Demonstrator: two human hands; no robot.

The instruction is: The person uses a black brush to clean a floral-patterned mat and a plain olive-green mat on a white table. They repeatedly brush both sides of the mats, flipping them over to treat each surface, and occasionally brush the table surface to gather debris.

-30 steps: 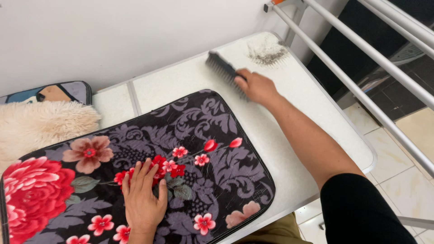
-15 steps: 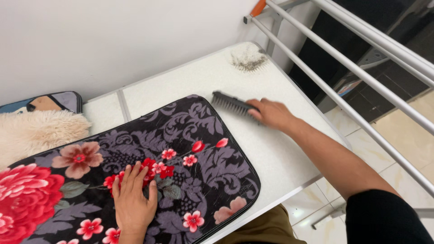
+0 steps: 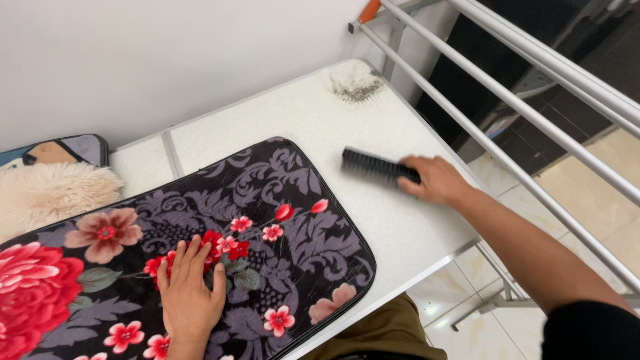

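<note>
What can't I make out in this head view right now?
- Brush: motion-blurred; its handle is hidden inside the right hand.
- Floral mat: cut off by the left and bottom edges; the left hand covers part.
- Dirt pile on the table: too small to identify.

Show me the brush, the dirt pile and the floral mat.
brush (image 3: 373,165), head view, on the dark bristle block.
dirt pile (image 3: 355,87), head view, middle of the grey patch.
floral mat (image 3: 280,193), head view, on the purple pattern.
</note>
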